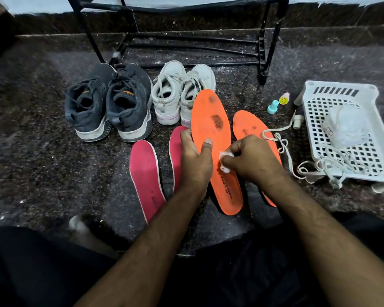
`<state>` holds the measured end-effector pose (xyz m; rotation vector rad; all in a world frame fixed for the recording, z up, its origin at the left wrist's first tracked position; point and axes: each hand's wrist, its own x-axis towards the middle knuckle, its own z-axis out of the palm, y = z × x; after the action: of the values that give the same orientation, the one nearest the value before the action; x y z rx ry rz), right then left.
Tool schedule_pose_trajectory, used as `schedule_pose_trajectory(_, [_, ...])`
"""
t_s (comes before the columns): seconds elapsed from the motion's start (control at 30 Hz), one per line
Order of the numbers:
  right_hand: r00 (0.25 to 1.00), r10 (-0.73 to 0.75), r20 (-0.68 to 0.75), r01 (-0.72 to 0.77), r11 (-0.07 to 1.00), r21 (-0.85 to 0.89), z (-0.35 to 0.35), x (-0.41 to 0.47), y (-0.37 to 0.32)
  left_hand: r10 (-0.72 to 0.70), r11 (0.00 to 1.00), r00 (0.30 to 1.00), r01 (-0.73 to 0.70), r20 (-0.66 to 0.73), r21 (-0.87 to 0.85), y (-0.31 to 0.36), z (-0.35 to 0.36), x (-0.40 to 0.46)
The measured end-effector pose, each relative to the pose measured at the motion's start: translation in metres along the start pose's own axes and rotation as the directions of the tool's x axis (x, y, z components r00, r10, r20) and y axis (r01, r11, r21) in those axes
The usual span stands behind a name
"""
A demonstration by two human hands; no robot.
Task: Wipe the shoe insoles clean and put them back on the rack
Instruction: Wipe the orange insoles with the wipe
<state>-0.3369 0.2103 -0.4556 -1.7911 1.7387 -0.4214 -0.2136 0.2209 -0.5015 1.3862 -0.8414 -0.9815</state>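
My left hand [194, 160] grips an orange insole [211, 120] at its left edge and holds it lifted, toe end pointing away; dark stains mark its upper half. My right hand [251, 161] pinches a small white wad [225, 159] against the insole's middle. A second orange insole [249, 127] lies on the floor to the right, partly under my right hand. Two pink insoles lie at the left, one fully visible [145, 176], the other [175, 147] mostly behind my left hand. The black metal shoe rack [186, 38] stands at the back.
Dark grey sneakers [108, 103] and white sneakers [182, 91] stand in front of the rack. A white plastic basket [370, 138] with a clear bag sits at the right. White laces [284, 149] trail from it. Two small bottles [277, 103] stand nearby. The floor is dark speckled stone.
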Motion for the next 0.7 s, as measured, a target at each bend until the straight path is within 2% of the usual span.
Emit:
schedule_pose_trajectory(0.03, [1.0,0.008,0.002,-0.008,1.0,0.007,-0.005,-0.001,0.002,0.0,1.0,1.0,0.0,0.005,0.007,0.001,0.001,0.0])
schedule_pose_trajectory(0.13, [0.973,0.012,-0.231,0.014,0.994,0.109,-0.021,0.002,0.004,0.011,1.0,1.0,-0.012,0.022,0.005,0.003,0.003,0.001])
schedule_pose_trajectory(0.2, [0.955,0.039,-0.295,0.014,0.985,0.174,-0.02,0.007,0.004,0.008,1.0,1.0,-0.008,0.027,-0.01,0.003,0.004,-0.001])
schedule_pose_trajectory(0.3, [0.975,0.098,-0.2,-0.044,0.965,0.259,-0.004,0.014,0.005,0.025,0.999,1.0,-0.024,0.017,-0.023,0.005,0.004,-0.003])
schedule_pose_trajectory(0.4, [0.974,0.095,-0.205,-0.029,0.953,0.303,0.003,0.018,0.002,0.03,0.999,1.0,-0.03,-0.006,-0.04,0.006,0.002,0.0])
schedule_pose_trajectory(0.53, [0.994,-0.001,-0.106,0.026,0.971,0.236,0.007,0.009,0.001,0.05,0.998,0.997,-0.048,-0.056,0.026,0.005,-0.001,0.004])
schedule_pose_trajectory(0.7, [0.997,-0.052,0.049,0.047,0.994,0.096,-0.003,-0.002,0.003,0.051,0.996,0.998,-0.048,-0.039,0.076,0.001,-0.001,0.005])
